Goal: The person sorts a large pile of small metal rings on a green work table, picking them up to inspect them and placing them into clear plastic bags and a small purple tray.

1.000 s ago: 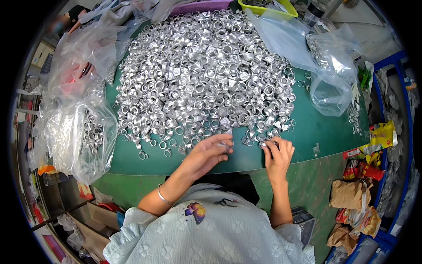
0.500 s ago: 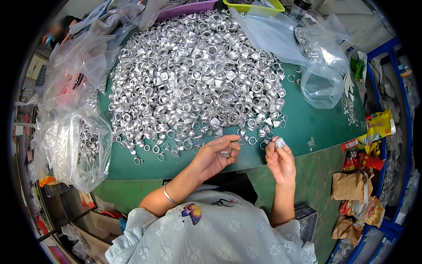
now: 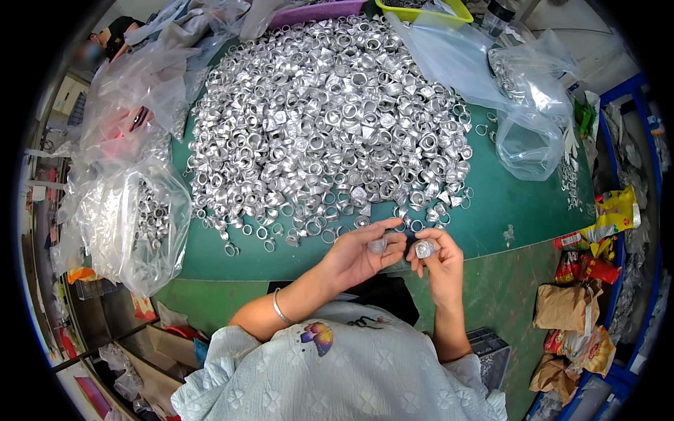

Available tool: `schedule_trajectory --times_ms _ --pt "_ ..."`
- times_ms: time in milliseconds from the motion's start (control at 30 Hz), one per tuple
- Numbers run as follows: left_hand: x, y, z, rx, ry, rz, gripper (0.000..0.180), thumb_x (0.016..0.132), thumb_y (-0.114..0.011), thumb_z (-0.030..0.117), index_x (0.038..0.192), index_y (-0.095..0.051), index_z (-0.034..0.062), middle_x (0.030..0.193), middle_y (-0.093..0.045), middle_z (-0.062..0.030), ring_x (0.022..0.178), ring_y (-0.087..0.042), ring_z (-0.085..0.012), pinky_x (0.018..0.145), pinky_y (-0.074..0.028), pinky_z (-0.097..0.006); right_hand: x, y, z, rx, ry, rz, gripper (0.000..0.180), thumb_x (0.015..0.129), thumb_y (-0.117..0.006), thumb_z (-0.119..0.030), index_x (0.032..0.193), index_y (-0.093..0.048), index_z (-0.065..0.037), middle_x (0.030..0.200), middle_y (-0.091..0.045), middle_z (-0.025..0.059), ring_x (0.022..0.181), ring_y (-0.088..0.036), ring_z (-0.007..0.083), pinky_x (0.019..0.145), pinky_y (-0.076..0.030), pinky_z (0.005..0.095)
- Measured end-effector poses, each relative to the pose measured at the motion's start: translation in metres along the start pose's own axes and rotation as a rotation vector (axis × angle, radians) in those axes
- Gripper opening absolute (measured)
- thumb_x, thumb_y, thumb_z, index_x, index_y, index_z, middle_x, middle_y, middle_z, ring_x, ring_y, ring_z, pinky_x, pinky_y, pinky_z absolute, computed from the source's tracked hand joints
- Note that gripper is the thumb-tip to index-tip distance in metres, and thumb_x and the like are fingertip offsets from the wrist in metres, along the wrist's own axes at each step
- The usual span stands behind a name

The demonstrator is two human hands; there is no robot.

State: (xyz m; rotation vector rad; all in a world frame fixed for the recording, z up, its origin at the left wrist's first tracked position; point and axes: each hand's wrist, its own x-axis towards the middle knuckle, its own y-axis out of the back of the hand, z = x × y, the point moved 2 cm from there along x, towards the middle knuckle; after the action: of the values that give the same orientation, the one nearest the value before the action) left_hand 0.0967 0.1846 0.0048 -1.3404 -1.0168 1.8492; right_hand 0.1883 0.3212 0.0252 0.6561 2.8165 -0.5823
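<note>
A broad heap of silver-coloured metal rings covers the middle of the green tabletop. My left hand is at the near edge of the heap, palm partly up, with its fingers curled around a silver ring. Whether more rings lie under those fingers is hidden. Close beside it on the right, my right hand pinches a ring with a wide, patterned face between thumb and fingers. The two hands are near each other but apart.
Clear plastic bags with rings stand at the left, and more bags lie at the right. Purple and yellow-green trays sit at the far edge. Snack packets and a blue shelf frame are on the right. A person is at the far left.
My right hand has moved left, closer to my left hand, bringing its ring along and tilting it. My left hand still holds its ring. The whole view has shifted slightly.
</note>
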Motion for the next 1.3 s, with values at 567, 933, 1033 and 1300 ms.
schedule_trajectory --times_ms 567,933,1033,1300 --pt "0.008 -0.020 0.023 0.946 -0.390 0.119 0.019 0.087 -0.057 0.010 0.103 -0.061 0.0011 0.079 -0.058 -0.0042 0.056 -0.054 -0.0110 0.044 -0.039 -0.022 0.041 0.050 -0.044 -1.211 0.657 0.280 0.026 0.072 -0.061 0.004 0.097 -0.059 -0.002 0.101 -0.058 0.0118 0.092 -0.051 0.0294 0.082 -0.040 0.0373" --pt "0.022 -0.035 0.051 1.947 -0.874 0.399 0.032 0.074 -0.068 0.009 0.104 -0.057 0.0063 0.097 -0.052 -0.0099 0.069 -0.057 -0.0291 0.061 -0.046 -0.037 0.059 0.080 -0.008 -0.474 0.388 0.357 0.019 0.077 -0.052 0.007 0.095 -0.055 0.001 0.086 -0.055 0.0084 0.068 -0.052 0.0179 0.062 -0.042 0.0259" --pt "0.018 -0.035 0.051 1.918 -0.889 0.403 0.033 0.073 -0.067 0.005 0.104 -0.055 0.0072 0.100 -0.053 -0.0103 0.075 -0.058 -0.0295 0.063 -0.047 -0.037 0.052 0.064 -0.027 0.270 0.150 0.179 0.023 0.082 -0.049 0.002 0.105 -0.052 0.001 0.087 -0.055 0.0071 0.074 -0.051 0.0145 0.062 -0.042 0.0240" --pt "0.004 -0.026 0.026 2.149 -0.839 0.212 0.033 0.075 -0.062 0.004 0.106 -0.053 0.0095 0.106 -0.053 -0.0070 0.086 -0.059 -0.0281 0.065 -0.050 -0.036 0.060 0.036 -0.020 -1.185 0.497 0.453 0.014 0.072 -0.071 -0.009 0.080 -0.062 -0.003 0.081 -0.052 0.0085 0.071 -0.051 0.0227 0.061 -0.042 0.0329"
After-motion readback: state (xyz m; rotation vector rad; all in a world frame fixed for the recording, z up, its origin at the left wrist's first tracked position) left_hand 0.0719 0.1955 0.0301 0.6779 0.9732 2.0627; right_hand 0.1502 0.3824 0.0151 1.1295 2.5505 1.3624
